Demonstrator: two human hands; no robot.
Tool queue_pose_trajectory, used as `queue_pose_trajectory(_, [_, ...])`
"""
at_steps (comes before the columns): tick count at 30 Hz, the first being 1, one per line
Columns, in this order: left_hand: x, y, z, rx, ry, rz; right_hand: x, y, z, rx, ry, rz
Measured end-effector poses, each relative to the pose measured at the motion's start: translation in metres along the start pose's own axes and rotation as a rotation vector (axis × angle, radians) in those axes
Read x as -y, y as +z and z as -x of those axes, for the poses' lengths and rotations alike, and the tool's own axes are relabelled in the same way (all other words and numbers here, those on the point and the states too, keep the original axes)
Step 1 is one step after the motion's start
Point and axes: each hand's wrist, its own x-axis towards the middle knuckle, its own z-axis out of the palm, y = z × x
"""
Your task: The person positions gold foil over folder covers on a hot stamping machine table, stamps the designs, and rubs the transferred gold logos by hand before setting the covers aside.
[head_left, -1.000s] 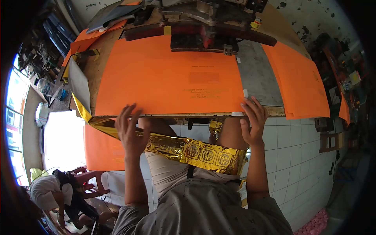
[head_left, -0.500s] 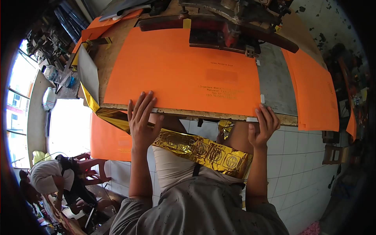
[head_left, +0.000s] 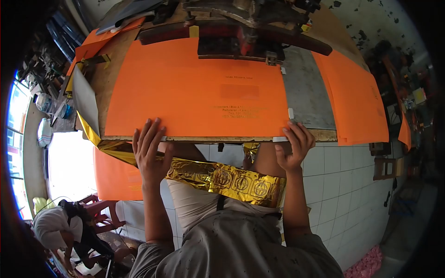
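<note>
A large orange sheet [head_left: 185,92] with printed lines of text lies flat on the wooden table. At its near left edge, my left hand [head_left: 152,148] rests with fingers stretched over the paper and the thumb apart. My right hand [head_left: 295,144] lies at the sheet's near right corner, fingers extended beside a small white tab [head_left: 290,113]. Both hands are open, touching the edge without a grip. Above the sheet's far side stands a dark metal press [head_left: 241,44]. Across my lap stretches a strip of gold foil [head_left: 227,178] with stamped emblems.
More orange sheets [head_left: 357,102] lie at the right end of the table, past a grey plate [head_left: 306,88]. Another orange sheet [head_left: 116,176] is below the table at left. A person [head_left: 58,227] bends over at lower left, near a red stool [head_left: 102,213].
The camera view has shifted, so the table and sheet appear further left. Both hands keep nearly the same places on the sheet's near edge.
</note>
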Motion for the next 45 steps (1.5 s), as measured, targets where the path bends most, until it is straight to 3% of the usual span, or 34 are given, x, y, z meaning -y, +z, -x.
queue_pose_trajectory(27, [-0.002,0.008,0.006,-0.057,-0.006,0.011,-0.002,0.001,0.002,-0.005,-0.031,0.024])
queue_pose_trajectory(45, [0.002,0.048,0.023,-0.241,-0.038,-0.046,-0.004,0.023,0.008,-0.185,-0.009,0.061])
